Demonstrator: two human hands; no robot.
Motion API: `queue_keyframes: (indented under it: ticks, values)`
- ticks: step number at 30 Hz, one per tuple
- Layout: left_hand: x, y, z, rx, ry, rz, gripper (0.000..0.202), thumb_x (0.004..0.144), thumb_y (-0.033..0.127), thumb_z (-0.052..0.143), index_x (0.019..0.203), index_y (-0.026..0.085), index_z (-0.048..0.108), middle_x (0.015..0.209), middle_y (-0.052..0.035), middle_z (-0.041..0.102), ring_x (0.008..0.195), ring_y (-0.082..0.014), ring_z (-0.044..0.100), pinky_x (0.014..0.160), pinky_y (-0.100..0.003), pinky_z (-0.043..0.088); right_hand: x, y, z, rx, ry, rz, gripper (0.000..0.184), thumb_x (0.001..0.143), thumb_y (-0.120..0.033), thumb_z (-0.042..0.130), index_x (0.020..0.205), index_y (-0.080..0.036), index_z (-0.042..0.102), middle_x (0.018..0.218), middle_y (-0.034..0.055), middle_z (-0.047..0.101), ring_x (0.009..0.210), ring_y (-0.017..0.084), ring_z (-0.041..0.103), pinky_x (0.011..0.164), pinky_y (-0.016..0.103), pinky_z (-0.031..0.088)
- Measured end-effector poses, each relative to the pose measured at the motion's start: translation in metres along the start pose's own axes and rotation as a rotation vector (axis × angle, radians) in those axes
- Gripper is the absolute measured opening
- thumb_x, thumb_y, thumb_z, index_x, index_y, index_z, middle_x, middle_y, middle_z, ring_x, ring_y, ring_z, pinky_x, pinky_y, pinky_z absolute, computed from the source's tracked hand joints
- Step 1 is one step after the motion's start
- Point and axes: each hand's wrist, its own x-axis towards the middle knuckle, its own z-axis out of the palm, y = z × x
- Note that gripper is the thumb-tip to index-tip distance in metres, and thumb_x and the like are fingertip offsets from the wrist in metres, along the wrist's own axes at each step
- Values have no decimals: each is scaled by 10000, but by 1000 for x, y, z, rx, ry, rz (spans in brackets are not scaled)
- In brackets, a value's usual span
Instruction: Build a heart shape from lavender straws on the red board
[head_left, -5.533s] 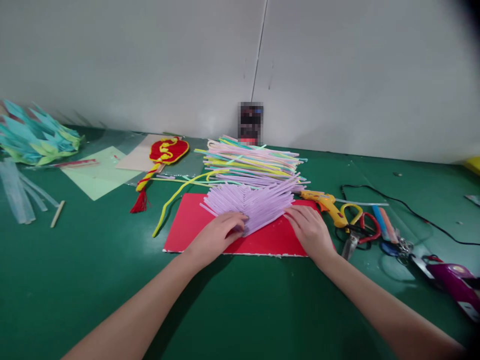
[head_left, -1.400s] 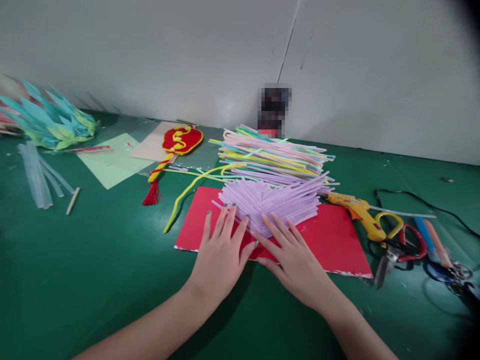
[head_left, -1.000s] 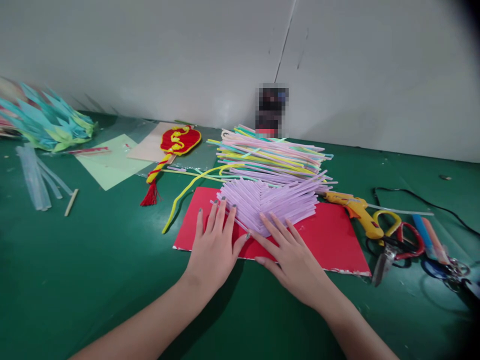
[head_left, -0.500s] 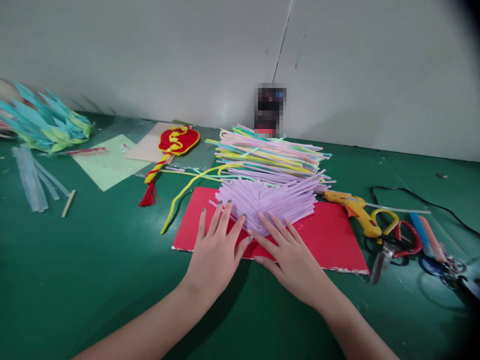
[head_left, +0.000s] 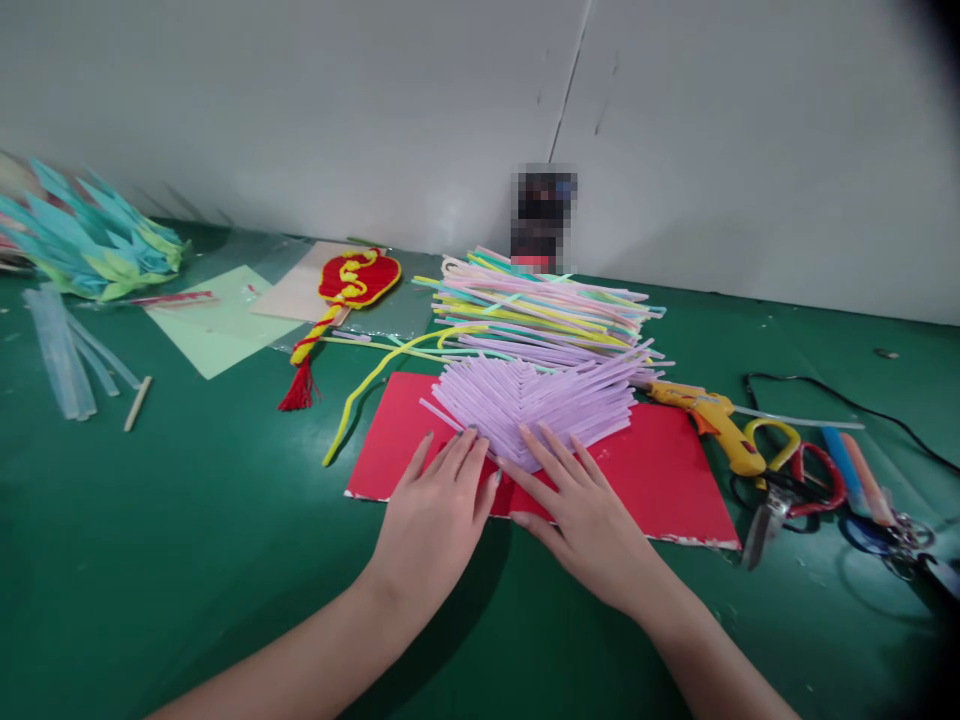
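The purple pipe cleaners [head_left: 525, 400] lie directly ahead of the two hands, set side by side in two slanting rows that meet along a middle seam and narrow to a point at the fingertips. The right hand [head_left: 574, 505] is spread flat with its fingertips on the lower edge of the purple piece, right of the point; it grasps nothing. The left hand [head_left: 442, 505] has its fingers nearly together and stretched forward, the tips at the lower left edge; it is not clenched, and no hold on a strip can be seen. One purple strip sticks out past the rest, ahead of the left fingers.

Under the purple piece and the fingers is a red board [head_left: 660, 470] with a ragged white near edge. Beyond the purple piece, farther from the hands, is a heap of mixed pipe cleaners [head_left: 540, 300], and a yellow pipe cleaner [head_left: 360, 390] curves from it toward the left hand's outer side.

Out past the right hand are a yellow glue gun [head_left: 709, 415], scissors [head_left: 765, 530] and, farther off, a blue and an orange tube [head_left: 844, 470]. Ahead and to the left of the left hand lies a red and yellow fan [head_left: 360, 278] with a tassel; well beyond it are green paper [head_left: 217, 335] and teal paper leaves [head_left: 97, 240].
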Motion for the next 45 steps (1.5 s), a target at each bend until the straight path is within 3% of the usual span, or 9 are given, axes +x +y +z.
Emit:
queue_keyframes:
  ticks: [5, 15, 24, 31, 45]
  values:
    - [-6, 6, 8, 75, -132, -100, 644, 916, 481, 354, 1370, 26, 388, 1450, -205, 343, 1339, -322, 342, 1043, -503, 358, 1, 0, 0, 8, 3, -7, 514, 931, -461, 388, 1425, -336, 315, 1544, 27, 179, 1411, 257, 163, 1104, 499, 270]
    - [-4, 3, 14, 70, -178, -114, 743, 907, 567, 295, 1400, 12, 324, 1486, -202, 265, 1377, -309, 263, 1089, -498, 294, 0, 1, 3, -22, 3, -35, 503, 938, -444, 387, 1426, -368, 290, 1550, 51, 147, 1412, 278, 141, 1091, 526, 271]
    - [7, -12, 13, 151, -135, -236, 719, 915, 549, 286, 1398, 19, 343, 1460, -240, 307, 1368, -341, 270, 1093, -518, 249, 0, 0, 1, -6, -3, -20, 496, 936, -462, 376, 1417, -355, 320, 1548, 45, 149, 1407, 285, 162, 1091, 535, 269]
    - [11, -17, 13, 98, -109, -198, 575, 931, 486, 321, 1426, 193, 330, 1472, -188, 323, 1359, -334, 297, 1064, -547, 276, 1, -1, 1, 6, 22, -21, 490, 937, -453, 383, 1415, -367, 316, 1544, 35, 164, 1402, 280, 187, 1089, 532, 273]
    - [14, -21, 17, 132, -79, -238, 582, 931, 447, 312, 1390, 95, 377, 1449, -198, 360, 1362, -315, 299, 1083, -523, 259, 1, -1, 2, 4, 23, -26, 495, 937, -443, 390, 1419, -367, 306, 1544, 34, 165, 1405, 278, 175, 1088, 529, 276]
